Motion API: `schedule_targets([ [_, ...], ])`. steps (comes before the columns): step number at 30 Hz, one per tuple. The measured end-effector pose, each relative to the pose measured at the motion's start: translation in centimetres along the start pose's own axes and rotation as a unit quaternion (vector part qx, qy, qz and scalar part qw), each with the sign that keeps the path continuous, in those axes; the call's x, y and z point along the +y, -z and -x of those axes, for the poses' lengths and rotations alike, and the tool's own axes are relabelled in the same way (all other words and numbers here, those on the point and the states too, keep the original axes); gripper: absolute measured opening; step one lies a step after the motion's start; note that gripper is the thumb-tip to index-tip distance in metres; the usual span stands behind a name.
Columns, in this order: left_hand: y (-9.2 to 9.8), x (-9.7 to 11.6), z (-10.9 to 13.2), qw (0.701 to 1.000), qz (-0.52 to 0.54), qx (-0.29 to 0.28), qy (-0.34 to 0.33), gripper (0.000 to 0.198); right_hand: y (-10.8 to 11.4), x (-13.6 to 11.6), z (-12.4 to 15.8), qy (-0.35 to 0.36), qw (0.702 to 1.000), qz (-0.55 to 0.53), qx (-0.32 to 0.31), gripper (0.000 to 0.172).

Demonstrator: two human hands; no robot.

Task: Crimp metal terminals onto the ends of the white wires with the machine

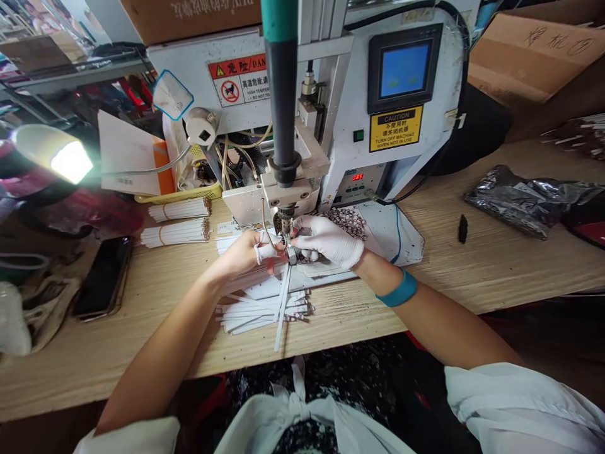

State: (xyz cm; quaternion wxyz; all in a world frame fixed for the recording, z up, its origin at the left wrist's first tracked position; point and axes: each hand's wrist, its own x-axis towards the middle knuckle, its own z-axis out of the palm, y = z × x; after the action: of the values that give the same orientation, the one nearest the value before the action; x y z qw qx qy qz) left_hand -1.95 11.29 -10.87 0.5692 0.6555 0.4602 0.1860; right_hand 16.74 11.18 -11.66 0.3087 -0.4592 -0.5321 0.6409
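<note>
We are in a small production workshop. A wooden counter [477, 265] carries an industrial bench machine [340, 183] with a touchscreen [405, 69] and a yellow caution plate [396, 128], and around it we see banded bundles of white strips [178, 232], a work lamp [51, 153] and cardboard boxes [534, 57].

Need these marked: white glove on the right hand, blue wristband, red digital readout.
white glove [328, 239]: head view, back of the hand.
blue wristband [397, 288]: head view, outer face of the band.
red digital readout [358, 177]: head view, lit digits.
</note>
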Motion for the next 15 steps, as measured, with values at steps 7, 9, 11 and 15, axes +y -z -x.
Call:
schedule_targets([
  [7, 0.08, 0.16, 0.04, 1.0, -0.007, 0.002, -0.001, 0.02, 0.33, 0.56, -0.16, 0.004, 1.0, -0.028, -0.01, 0.015],
  [9, 0.15, 0.09, -0.03, 1.0, -0.008, 0.001, 0.0, 0.022, 0.41, 0.75, -0.24, 0.011, 0.999, -0.031, -0.013, 0.017],
  [11, 0.21, -0.07, -0.14, 1.0, -0.002, -0.004, 0.001, 0.022, 0.46, 0.85, -0.3, 0.014, 0.999, -0.032, -0.015, 0.019],
  [15, 0.28, -0.38, -0.32, 1.0, 0.023, -0.014, 0.002, 0.02, 0.49, 0.76, -0.23, 0.011, 0.999, -0.03, -0.012, 0.02],
])
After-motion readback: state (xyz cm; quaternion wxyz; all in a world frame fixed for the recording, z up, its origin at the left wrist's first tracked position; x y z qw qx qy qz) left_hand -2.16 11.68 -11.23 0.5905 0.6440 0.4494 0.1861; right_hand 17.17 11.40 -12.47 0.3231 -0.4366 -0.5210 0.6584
